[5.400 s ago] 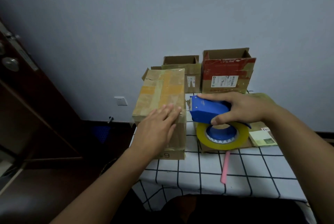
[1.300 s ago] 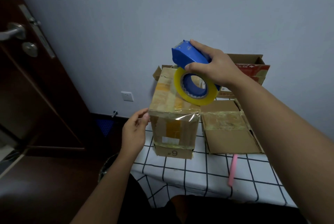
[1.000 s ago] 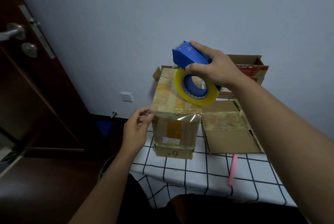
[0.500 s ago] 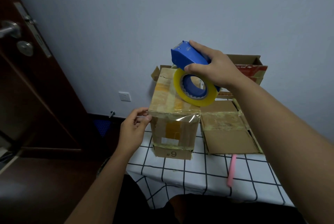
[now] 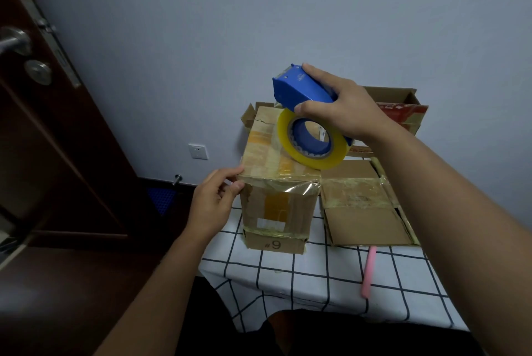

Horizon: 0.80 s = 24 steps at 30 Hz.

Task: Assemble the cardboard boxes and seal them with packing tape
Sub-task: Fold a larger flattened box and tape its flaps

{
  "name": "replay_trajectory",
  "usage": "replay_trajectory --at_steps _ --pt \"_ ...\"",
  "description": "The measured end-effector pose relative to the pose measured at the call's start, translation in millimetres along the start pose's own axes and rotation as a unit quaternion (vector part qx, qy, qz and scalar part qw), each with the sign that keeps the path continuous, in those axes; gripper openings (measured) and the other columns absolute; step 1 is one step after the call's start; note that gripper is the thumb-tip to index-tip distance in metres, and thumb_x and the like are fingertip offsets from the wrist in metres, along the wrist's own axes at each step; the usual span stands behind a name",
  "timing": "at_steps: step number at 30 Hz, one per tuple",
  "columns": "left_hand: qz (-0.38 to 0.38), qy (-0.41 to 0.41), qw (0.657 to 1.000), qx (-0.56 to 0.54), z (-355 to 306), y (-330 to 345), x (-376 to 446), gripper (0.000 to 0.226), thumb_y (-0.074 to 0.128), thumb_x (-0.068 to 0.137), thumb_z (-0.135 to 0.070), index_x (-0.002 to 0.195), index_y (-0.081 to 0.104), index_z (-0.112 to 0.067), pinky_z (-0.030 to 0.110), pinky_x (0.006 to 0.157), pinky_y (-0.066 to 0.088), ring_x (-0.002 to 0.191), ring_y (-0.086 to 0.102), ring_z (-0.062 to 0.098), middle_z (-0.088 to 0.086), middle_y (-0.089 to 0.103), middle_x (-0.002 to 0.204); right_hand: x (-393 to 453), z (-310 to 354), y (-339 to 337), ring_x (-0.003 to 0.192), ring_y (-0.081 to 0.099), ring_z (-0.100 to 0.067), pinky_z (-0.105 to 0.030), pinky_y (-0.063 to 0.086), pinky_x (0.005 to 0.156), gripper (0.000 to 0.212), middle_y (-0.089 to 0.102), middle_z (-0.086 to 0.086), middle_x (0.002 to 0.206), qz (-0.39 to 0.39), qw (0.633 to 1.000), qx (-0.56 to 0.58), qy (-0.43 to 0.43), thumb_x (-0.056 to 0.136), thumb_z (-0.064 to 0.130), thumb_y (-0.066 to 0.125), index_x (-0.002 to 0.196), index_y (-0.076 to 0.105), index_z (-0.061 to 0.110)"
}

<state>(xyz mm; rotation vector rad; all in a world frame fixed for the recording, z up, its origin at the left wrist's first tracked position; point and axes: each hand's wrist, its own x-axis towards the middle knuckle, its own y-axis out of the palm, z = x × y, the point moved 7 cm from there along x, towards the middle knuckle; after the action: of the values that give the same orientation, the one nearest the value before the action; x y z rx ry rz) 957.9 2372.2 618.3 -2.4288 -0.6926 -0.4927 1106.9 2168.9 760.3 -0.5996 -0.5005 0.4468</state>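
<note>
Count: four cardboard boxes, one tape dispenser, one pink stick. Closed box marked #9 [image 5: 276, 200] stands at the table's [image 5: 316, 283] left edge; a flattened box [image 5: 365, 209] lies beside it, and two open boxes [image 5: 403, 108] stand behind, partly hidden. Pink stick [image 5: 369, 270] lies nearer front edge. Right hand [image 5: 342, 108] grips blue tape dispenser [image 5: 302, 94] above box top. Left hand [image 5: 213, 203] pinches the box's upper left corner.
</note>
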Motion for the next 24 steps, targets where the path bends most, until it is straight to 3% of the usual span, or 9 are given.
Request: replay_trajectory --at_steps 5,12,19,22,24 --pt "0.047 0.0 0.998 -0.051 2.4 2.8 2.8 0.04 0.062 0.093 -0.005 0.11 0.059 -0.042 0.009 0.068 0.045 0.078 0.053 0.001 -0.002 0.057 0.101 -0.1 -0.1 0.1 0.112 0.058 -0.012 -0.037 0.051 0.097 0.074 0.052 0.014 0.134 -0.001 1.0 -0.002 -0.001 0.078 0.05 0.074 0.144 0.04 0.05" --pt "0.034 0.002 0.998 -0.043 4.8 5.0 7.2 0.038 0.065 0.091 -0.007 0.099 0.058 -0.044 0.012 0.065 0.044 0.075 0.053 0.001 -0.007 0.061 0.1 2.4 0.7 1.9 0.111 0.059 -0.012 -0.037 0.051 0.096 0.074 0.053 0.013 0.133 0.003 1.0 -0.009 0.002 0.078 0.051 0.073 0.144 0.04 0.05" --pt "0.013 -0.007 1.0 -0.018 4.4 7.1 3.0 0.021 0.064 0.091 -0.007 0.107 0.065 -0.021 0.006 0.071 0.043 0.084 0.054 -0.009 -0.014 0.059 0.094 6.1 1.5 4.8 0.11 0.059 -0.012 -0.036 0.05 0.096 0.073 0.054 0.013 0.132 0.002 1.0 -0.019 0.003 0.078 0.051 0.072 0.144 0.04 0.05" --pt "0.079 -0.053 0.99 -0.104 11.6 8.5 -1.7 0.026 0.062 0.093 -0.015 0.109 0.06 -0.035 0.012 0.078 0.047 0.088 0.056 -0.003 -0.003 0.058 0.096 5.9 1.8 4.0 0.112 0.058 -0.014 -0.037 0.05 0.097 0.073 0.052 0.012 0.133 0.003 1.0 -0.022 0.004 0.079 0.052 0.072 0.144 0.039 0.05" --pt "0.089 -0.095 0.973 -0.191 10.6 8.0 -1.5 0.022 0.052 0.092 -0.022 0.109 0.064 -0.028 0.021 0.082 0.051 0.092 0.06 0.007 0.005 0.062 0.098 5.3 2.1 4.1 0.111 0.058 -0.014 -0.037 0.05 0.096 0.073 0.052 0.012 0.133 0.002 1.0 -0.025 0.003 0.079 0.051 0.072 0.144 0.039 0.05"
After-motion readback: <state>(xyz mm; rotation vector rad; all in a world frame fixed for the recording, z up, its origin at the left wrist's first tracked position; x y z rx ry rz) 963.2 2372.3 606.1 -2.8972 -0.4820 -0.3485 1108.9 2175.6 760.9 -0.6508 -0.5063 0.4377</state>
